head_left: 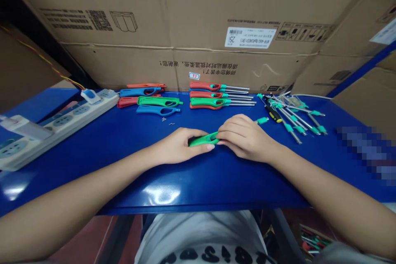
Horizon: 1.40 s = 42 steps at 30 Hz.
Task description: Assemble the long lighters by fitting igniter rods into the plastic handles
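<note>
A green lighter handle (202,139) lies between my two hands above the middle of the table. My left hand (175,146) is closed round its left end, thumb along the near side. At the right end, by the trigger opening, the bunched fingers of my right hand (247,138) grip it; the fingertips and whatever else they hold are hidden. A teal collar (262,120) shows just beyond my right knuckles, and I cannot tell whether it belongs to a part in that hand or lies on the table.
Red, blue and green handle shells (159,101) lie at back left. Lighters with metal tubes (221,95) are stacked at back centre. Loose tubes with teal collars (298,117) surround a yellow-black screwdriver (274,114). A power strip (64,123) is left; a cardboard box (185,20) stands behind.
</note>
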Each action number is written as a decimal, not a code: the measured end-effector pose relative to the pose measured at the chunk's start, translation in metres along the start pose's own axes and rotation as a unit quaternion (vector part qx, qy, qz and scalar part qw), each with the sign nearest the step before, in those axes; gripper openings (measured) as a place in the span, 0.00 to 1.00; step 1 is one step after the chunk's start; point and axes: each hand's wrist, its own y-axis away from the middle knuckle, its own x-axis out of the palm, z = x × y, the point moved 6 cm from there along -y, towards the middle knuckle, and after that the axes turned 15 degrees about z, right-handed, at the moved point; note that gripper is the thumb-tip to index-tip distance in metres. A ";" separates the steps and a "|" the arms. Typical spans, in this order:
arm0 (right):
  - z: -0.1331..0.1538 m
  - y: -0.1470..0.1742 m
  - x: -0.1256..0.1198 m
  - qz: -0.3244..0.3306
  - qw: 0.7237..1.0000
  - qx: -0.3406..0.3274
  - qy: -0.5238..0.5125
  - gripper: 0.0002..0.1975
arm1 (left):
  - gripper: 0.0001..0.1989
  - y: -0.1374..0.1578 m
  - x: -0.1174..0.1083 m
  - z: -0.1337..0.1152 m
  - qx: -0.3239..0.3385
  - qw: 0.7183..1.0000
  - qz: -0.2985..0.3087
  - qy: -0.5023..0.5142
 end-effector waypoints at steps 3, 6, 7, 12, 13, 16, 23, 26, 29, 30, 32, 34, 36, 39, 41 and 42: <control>0.001 -0.001 0.003 -0.003 1.000 -0.001 0.006 0.06 | 0.23 0.004 -0.001 -0.007 0.006 0.994 -0.036 -0.106; -0.007 -0.001 0.004 0.028 0.999 0.027 0.001 0.09 | 0.25 0.008 -0.002 -0.009 -0.053 0.965 -0.052 -0.252; -0.013 0.000 0.004 0.050 0.997 0.051 0.001 0.11 | 0.25 0.009 -0.003 -0.008 -0.078 0.951 -0.053 -0.295; -0.062 0.028 0.003 0.141 0.967 0.211 0.035 0.24 | 0.26 0.011 -0.012 -0.005 -0.144 0.903 -0.055 -0.400; -0.073 0.036 0.004 0.154 0.960 0.231 0.043 0.26 | 0.26 0.012 -0.014 -0.005 -0.148 0.901 -0.057 -0.404; -0.098 0.056 0.006 0.166 0.949 0.263 0.042 0.23 | 0.26 0.013 -0.019 -0.004 -0.151 0.897 -0.066 -0.410; -0.095 0.052 0.004 0.129 0.971 0.200 -0.024 0.11 | 0.26 0.012 -0.018 -0.004 -0.144 0.906 -0.066 -0.392; -0.073 0.036 0.008 0.124 0.978 0.164 -0.041 0.11 | 0.26 0.011 -0.012 -0.005 -0.123 0.919 -0.058 -0.371; -0.050 0.019 0.015 0.128 0.983 0.126 -0.036 0.13 | 0.27 0.011 -0.005 -0.007 -0.104 0.929 -0.049 -0.351; -0.044 0.015 0.016 0.129 0.984 0.115 -0.033 0.14 | 0.27 0.011 -0.004 -0.007 -0.099 0.932 -0.046 -0.345; -0.037 0.010 0.018 0.125 0.986 0.104 -0.025 0.14 | 0.27 0.011 -0.003 -0.008 -0.092 0.937 -0.043 -0.334; -0.036 0.010 0.017 0.115 0.988 0.100 -0.020 0.15 | 0.26 0.011 -0.004 -0.008 -0.088 0.942 -0.045 -0.321; -0.037 0.011 0.016 0.111 0.989 0.097 -0.020 0.16 | 0.26 0.011 -0.005 -0.008 -0.084 0.948 -0.049 -0.303; -0.038 0.013 0.016 0.108 0.990 0.086 -0.032 0.15 | 0.25 0.011 -0.006 -0.010 -0.063 0.962 -0.060 -0.260; -0.036 0.013 0.016 0.099 0.992 0.075 -0.035 0.13 | 0.23 0.011 -0.006 -0.012 -0.037 0.975 -0.062 -0.211; -0.034 0.013 0.016 0.094 0.993 0.068 -0.032 0.13 | 0.22 0.010 -0.006 -0.013 -0.027 0.981 -0.061 -0.183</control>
